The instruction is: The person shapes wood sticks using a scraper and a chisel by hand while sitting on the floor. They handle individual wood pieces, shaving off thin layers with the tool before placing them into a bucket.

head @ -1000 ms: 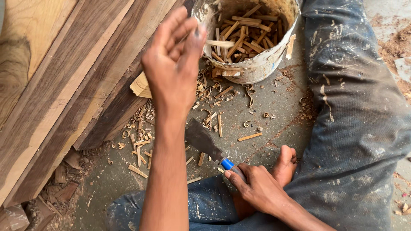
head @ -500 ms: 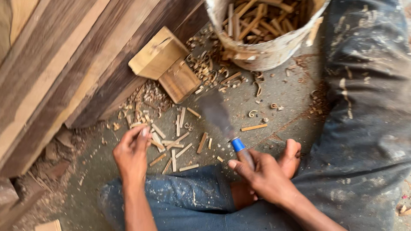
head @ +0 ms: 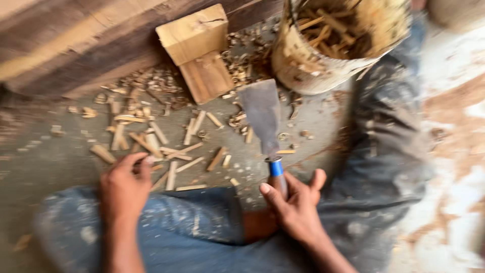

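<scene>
1. The right hand (head: 298, 207) is closed around the handle of a chisel (head: 265, 126), fingers and thumb pressed on the dark grip just below its blue collar.
2. The chisel's long axis runs almost straight away from the person, leaning slightly to the left. The handle end is nearest the body and the broad, flat grey blade points away, toward the bucket (head: 323, 55) and the wooden block (head: 199, 50).
3. The blade widens from the collar to a squared far edge. That edge sits near the bucket's lower left side; the blur keeps me from telling whether it touches the floor.
4. The left hand (head: 124, 189) is lowered to the floor (head: 45, 162) near the person's jeans-clad leg (head: 166, 227), fingers curled with the tips pinching at small wooden sticks (head: 166, 146). Whether it actually holds one I cannot tell.
5. The sticks lie scattered across the grey floor between the left hand and the block, mostly lying at different angles, with shavings among them.
6. The pale block stands against dark wooden planks (head: 76, 45) along the far left of the floor, with a second, flatter piece leaning at its near side.
7. The bucket, at the far right, is full of similar short sticks and rests beside the person's other leg.
</scene>
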